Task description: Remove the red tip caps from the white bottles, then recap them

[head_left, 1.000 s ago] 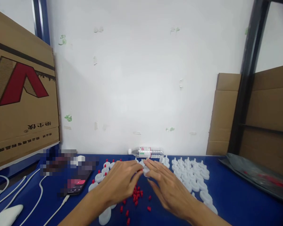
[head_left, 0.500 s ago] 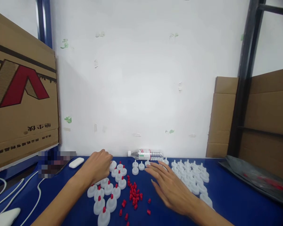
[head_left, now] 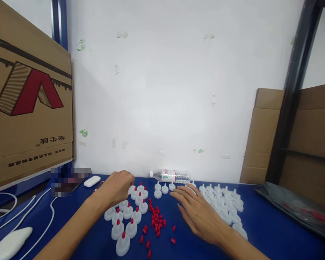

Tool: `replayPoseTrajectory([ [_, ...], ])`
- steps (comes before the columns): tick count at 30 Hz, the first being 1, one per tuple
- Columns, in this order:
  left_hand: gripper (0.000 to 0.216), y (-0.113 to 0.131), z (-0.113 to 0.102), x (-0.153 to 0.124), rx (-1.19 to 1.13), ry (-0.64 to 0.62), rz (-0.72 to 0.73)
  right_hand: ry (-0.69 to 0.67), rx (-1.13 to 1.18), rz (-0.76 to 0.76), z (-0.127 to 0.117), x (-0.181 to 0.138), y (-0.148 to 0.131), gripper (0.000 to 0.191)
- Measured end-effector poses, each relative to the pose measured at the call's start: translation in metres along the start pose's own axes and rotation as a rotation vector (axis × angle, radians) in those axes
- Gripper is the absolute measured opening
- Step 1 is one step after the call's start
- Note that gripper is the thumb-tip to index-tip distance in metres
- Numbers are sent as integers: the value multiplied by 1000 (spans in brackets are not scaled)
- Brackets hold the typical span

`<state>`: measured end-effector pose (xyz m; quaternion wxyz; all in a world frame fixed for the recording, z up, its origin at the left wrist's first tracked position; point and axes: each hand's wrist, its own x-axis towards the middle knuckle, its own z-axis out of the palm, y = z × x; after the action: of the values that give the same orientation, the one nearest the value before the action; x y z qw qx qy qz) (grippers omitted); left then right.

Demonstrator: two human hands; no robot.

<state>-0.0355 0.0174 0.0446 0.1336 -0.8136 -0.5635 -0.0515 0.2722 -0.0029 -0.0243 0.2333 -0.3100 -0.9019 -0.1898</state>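
My left hand [head_left: 119, 187] is closed, with its fingers curled down at the back of a group of white nozzle caps with red tips [head_left: 122, 243]. Whatever its fingers hold is hidden behind the hand. My right hand [head_left: 195, 206] is open, palm down and fingers stretched out, over the near side of the white nozzle caps without red tips [head_left: 224, 206]. One plain nozzle cap [head_left: 172, 186] stands just beyond its fingertips. Small red tip covers [head_left: 157, 220] lie loosely scattered on the blue table between both hands.
A clear plastic bottle [head_left: 172, 176] lies on its side against the white wall. At left are a large cardboard box [head_left: 32, 137], white cables [head_left: 52, 213] and a white device [head_left: 12, 243]. A grey plastic bag [head_left: 292, 206] lies at right, before cardboard sheets [head_left: 262, 137].
The view has turned slightly left, so everything sits further right. My left hand has shifted a little right over the red-tipped caps. My right hand stays spread near the plain caps.
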Motion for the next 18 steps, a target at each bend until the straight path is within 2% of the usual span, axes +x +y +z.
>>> replayPoseTrajectory([
  [9, 26, 5, 0, -3, -159, -105, 2, 7, -10, 16, 2, -2, 1, 47],
  [18, 29, 6, 25, 6, -140, -92, 10, -56, 35, 13, 4, -3, -2, 44],
])
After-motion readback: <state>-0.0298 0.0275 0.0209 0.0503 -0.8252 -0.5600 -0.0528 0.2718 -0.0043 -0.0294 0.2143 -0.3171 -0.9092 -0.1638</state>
